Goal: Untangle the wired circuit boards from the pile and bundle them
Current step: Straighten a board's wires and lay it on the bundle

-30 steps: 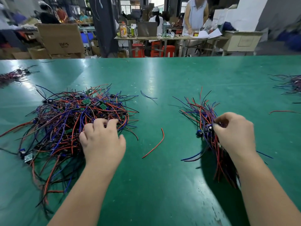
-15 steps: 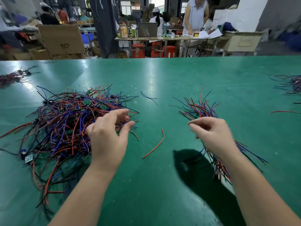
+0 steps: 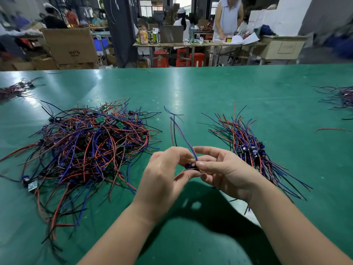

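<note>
A tangled pile [image 3: 89,148] of small green circuit boards with red, blue and black wires lies on the left of the green table [image 3: 210,88]. A sorted bundle [image 3: 248,148] of wired boards lies on the right, wires fanned away from me. Between them, above the table, my left hand [image 3: 166,176] and my right hand [image 3: 223,173] meet and both pinch one small wired board [image 3: 191,166]. Its blue, red and black wires [image 3: 179,131] rise away from my fingers. The board itself is mostly hidden by my fingertips.
More wire clusters lie at the far left edge [image 3: 17,89] and far right edge [image 3: 340,96]. A loose red wire [image 3: 330,129] lies on the right, a loose blue wire [image 3: 172,112] in the middle. Beyond the table stand cardboard boxes [image 3: 70,46], worktables and several people.
My left hand left the pile carrying one wired board toward the middle. My right hand let go of the sorted bundle, moved left and took hold of the same board.
</note>
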Motion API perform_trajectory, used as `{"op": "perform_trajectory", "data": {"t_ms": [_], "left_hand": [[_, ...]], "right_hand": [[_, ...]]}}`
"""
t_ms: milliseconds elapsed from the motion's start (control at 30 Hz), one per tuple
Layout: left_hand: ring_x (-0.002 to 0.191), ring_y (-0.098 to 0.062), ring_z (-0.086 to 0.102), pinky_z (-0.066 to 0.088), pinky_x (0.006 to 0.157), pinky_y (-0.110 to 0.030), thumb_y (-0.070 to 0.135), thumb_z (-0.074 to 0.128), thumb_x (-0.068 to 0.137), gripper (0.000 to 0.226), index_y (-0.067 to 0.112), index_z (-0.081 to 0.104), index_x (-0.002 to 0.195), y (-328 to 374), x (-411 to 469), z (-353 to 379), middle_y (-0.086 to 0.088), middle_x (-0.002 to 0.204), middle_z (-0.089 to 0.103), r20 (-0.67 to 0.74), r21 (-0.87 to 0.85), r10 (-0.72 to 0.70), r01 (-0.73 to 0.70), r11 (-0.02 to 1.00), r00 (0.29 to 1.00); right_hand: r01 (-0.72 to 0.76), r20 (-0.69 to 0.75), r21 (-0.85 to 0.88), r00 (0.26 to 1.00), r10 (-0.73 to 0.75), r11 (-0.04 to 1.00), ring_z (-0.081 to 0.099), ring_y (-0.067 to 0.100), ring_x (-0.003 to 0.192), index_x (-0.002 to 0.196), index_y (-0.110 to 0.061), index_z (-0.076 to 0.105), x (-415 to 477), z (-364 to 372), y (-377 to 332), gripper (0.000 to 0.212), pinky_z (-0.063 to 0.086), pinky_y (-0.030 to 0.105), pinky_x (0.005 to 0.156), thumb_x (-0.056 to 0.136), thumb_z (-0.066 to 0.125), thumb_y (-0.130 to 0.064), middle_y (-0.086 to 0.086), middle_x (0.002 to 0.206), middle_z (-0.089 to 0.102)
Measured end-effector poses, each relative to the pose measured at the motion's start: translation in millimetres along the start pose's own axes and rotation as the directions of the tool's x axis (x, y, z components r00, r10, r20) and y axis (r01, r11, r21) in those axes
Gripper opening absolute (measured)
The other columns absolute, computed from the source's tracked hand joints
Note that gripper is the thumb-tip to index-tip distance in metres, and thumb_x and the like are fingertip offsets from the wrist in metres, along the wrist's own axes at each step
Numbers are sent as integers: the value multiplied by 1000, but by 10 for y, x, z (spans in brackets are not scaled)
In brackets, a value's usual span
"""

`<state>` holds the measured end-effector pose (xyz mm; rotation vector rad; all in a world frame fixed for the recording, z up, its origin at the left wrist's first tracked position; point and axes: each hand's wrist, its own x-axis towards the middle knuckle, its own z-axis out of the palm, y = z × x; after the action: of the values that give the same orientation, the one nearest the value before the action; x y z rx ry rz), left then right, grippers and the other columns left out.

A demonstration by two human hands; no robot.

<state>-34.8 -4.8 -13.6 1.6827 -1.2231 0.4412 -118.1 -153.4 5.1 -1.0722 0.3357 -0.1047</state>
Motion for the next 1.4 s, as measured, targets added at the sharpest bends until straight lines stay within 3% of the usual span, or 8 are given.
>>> {"op": "perform_trajectory", "data": {"t_ms": [100,233,367,533,633,833,1133,1400], "left_hand": [[83,-7,60,41,84,-29,45,67,78,37,24,55,106,-37,8,-18,15,95,65,92,44,-79,75,996,993],[66,-12,57,33,80,-34,59,50,82,40,23,69,86,-68,47,-37,8,67,68,167,244,-101,58,968,981],[57,-1,61,48,72,-25,47,63,82,14,33,67,82,32,28,-29,10,61,70,205,-166,-264,300,940,942],[62,-18,70,55,60,-22,51,61,73,41,12,72,77,193,40,57,-10,72,73,514,-571,-519,724,387,683],[62,-18,70,56,57,-23,41,69,66,29,13,75,72,200,20,104,-12,76,73,571,-575,-550,776,262,609],[58,-13,66,54,52,-23,29,76,60,29,6,73,76,135,-4,119,-11,70,72,518,-536,-649,803,261,557],[56,-12,65,53,53,-20,3,76,72,15,3,69,85,110,11,135,-10,67,71,518,-506,-675,825,252,525],[58,-15,66,53,54,-23,19,78,59,26,7,73,82,197,-6,78,-10,69,68,795,-366,-440,909,200,417]], "right_hand": [[29,17,52,999,-30,998,67,13,65,88,-9,75,9,-6,-2,33,55,20,59,58,68,5,8,75,69],[112,18,65,993,-113,992,65,10,61,74,-10,77,-8,-3,-23,25,53,18,57,59,65,6,6,67,68],[249,-76,97,967,-242,964,67,8,62,66,-14,76,11,-5,-51,24,53,15,59,59,63,5,3,65,69],[248,-57,95,968,-243,964,69,12,65,77,-15,78,3,-55,-77,29,54,18,57,61,64,4,6,72,71],[223,-56,38,974,-220,974,70,15,67,76,-15,78,13,-35,-33,26,55,21,58,60,67,2,8,76,73],[123,-136,-234,978,-158,964,58,7,57,67,-14,76,25,-12,13,11,44,14,53,56,74,-17,1,64,67],[146,-140,-364,968,-209,920,53,6,48,66,-10,69,43,-10,59,14,37,15,45,74,73,1,3,59,64],[254,-486,-87,834,-263,963,56,7,44,72,-5,63,59,-260,-174,11,41,12,41,79,67,3,4,55,64]]}}
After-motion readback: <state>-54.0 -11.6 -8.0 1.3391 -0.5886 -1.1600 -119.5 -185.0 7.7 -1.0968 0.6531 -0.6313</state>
